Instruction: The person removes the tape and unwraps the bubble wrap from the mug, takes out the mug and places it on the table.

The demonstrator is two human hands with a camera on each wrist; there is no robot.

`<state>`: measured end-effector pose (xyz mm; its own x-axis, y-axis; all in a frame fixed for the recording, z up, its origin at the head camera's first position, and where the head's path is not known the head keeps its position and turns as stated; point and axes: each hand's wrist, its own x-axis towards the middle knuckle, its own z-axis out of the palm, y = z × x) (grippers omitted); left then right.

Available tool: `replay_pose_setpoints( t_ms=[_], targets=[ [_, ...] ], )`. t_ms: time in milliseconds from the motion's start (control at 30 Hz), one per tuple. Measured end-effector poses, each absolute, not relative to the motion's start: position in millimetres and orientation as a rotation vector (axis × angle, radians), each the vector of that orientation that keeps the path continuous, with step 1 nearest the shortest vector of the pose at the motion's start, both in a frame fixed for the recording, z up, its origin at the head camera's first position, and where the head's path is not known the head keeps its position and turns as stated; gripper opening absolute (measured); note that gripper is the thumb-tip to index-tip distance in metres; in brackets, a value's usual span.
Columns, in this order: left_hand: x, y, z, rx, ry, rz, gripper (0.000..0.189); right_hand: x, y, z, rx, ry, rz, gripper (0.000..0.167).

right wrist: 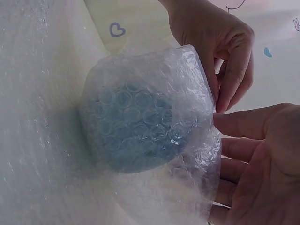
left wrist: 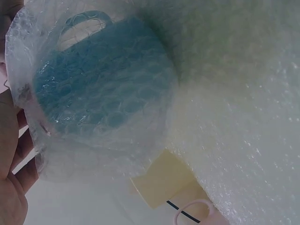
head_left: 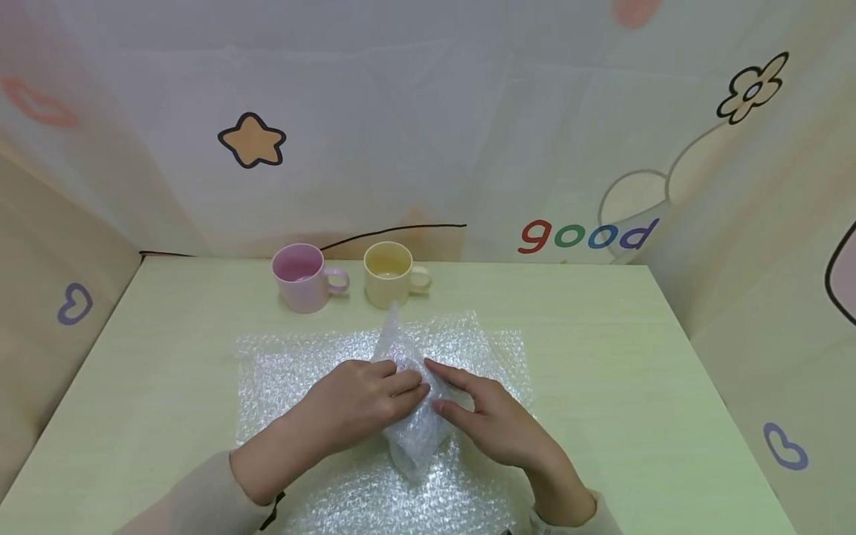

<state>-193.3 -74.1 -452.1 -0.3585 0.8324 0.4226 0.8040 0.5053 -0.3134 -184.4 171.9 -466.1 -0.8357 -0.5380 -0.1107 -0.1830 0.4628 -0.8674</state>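
Note:
A blue mug (left wrist: pixel 108 75) shows through cloudy bubble wrap in both wrist views, its handle visible in the left wrist view. The wrap is folded round it into a bundle (head_left: pixel 416 449) that rises to a pointed tip. With curled fingers, my left hand (head_left: pixel 368 397) pinches the wrap at the bundle's upper part. My right hand (head_left: pixel 491 420) lies against the right side of it, fingers extended and thumb apart. In the right wrist view those fingertips touch the edge of the wrap (right wrist: pixel 194 77), just below the left hand's pinch.
Under the bundle, bubble wrap sheets (head_left: pixel 287 371) lie flat on the pale table (head_left: pixel 602 357). A pink mug (head_left: pixel 304 286) and a yellow mug (head_left: pixel 386 286) stand behind them, handles to the right. A printed curtain (head_left: pixel 401 134) encloses the back and sides.

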Motion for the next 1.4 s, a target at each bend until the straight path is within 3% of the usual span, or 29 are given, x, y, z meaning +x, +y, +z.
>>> replay_pose_setpoints(
  t_ms=[1400],
  targets=[
    [-199.9, -73.2, -459.9, -1.335, -2.104, 0.011, 0.021, -189.7, 178.9, -468.9, -0.717, 2.302, -1.305, 0.056]
  ],
)
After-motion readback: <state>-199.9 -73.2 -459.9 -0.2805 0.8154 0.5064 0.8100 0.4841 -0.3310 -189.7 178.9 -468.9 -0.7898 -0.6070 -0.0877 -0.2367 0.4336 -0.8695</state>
